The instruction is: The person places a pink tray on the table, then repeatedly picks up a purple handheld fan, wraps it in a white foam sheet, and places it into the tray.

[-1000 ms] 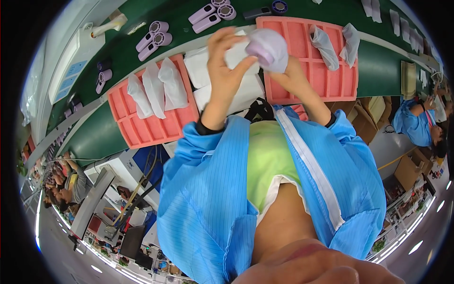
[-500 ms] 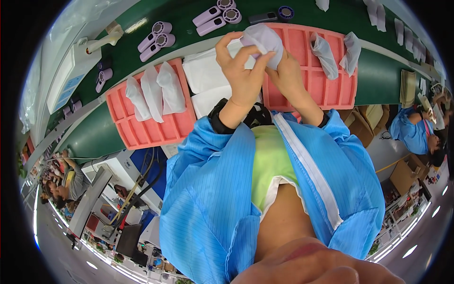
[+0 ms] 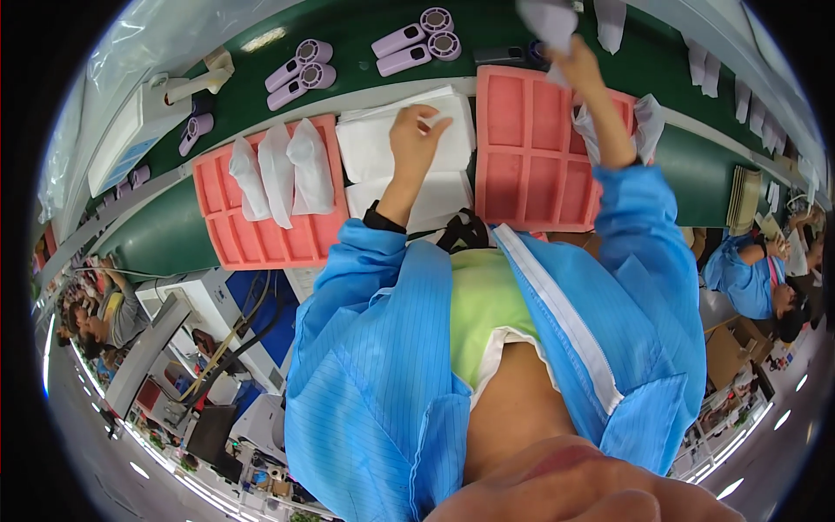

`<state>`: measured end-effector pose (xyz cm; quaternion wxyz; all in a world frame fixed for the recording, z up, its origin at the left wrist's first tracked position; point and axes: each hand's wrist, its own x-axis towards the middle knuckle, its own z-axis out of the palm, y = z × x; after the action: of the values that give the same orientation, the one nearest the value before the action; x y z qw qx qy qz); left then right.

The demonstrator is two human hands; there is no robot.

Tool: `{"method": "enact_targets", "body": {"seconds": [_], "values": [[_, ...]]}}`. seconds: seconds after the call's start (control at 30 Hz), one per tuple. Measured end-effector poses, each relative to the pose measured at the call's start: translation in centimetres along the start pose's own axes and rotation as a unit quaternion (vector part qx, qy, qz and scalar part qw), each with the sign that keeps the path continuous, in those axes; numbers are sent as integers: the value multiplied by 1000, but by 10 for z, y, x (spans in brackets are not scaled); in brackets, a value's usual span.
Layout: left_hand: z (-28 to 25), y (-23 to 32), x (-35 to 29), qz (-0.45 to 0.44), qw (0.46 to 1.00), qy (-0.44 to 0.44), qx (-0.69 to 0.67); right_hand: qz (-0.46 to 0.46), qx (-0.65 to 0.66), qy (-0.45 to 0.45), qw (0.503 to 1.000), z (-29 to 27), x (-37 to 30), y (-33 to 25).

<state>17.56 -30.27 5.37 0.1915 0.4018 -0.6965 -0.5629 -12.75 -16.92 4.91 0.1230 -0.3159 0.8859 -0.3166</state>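
A pale, rounded bundle in thin white wrapping (image 3: 550, 22), blurred, hangs over the far part of the dark green work surface (image 3: 355, 87), beyond the right tray's far edge. The right hand (image 3: 574, 65) grips its near end, fingers closed around the wrapping. A white-wrapped slender piece (image 3: 611, 24) is near that hand.

Below the right forearm, the pink compartmented tray (image 3: 513, 157) carries two white-wrapped pieces (image 3: 649, 126) toward its right edge, one partly hidden by the arm. A dark handheld fan (image 3: 500, 56) lies just past its far edge.

The left hand (image 3: 417, 135) is empty, fingers curled and thumb apart, over a stack of flat white sheets (image 3: 365, 143); contact cannot be told. Left of that, a second pink tray (image 3: 304, 250) bears three white-wrapped bundles (image 3: 277, 170) toward its far edge. Lavender handheld fans (image 3: 404, 59) lie in pairs beyond.
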Motion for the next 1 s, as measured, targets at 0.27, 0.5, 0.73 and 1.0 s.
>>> {"method": "enact_targets", "body": {"seconds": [0.27, 0.5, 0.73, 1.0], "values": [[18, -18, -19, 134, 957, 10, 257, -206, -169, -73, 961, 9, 53, 68], [22, -37, -9, 85, 979, -4, 186, -138, 101, -243, 955, -2, 38, 43], [-10, -37, -13, -7, 998, -33, -45, -115, 213, -158, 957, -42, -104, -80], [-32, 57, -55, -52, 954, -121, -268, -183, 224, -117, 950, 35, -176, -135]]}}
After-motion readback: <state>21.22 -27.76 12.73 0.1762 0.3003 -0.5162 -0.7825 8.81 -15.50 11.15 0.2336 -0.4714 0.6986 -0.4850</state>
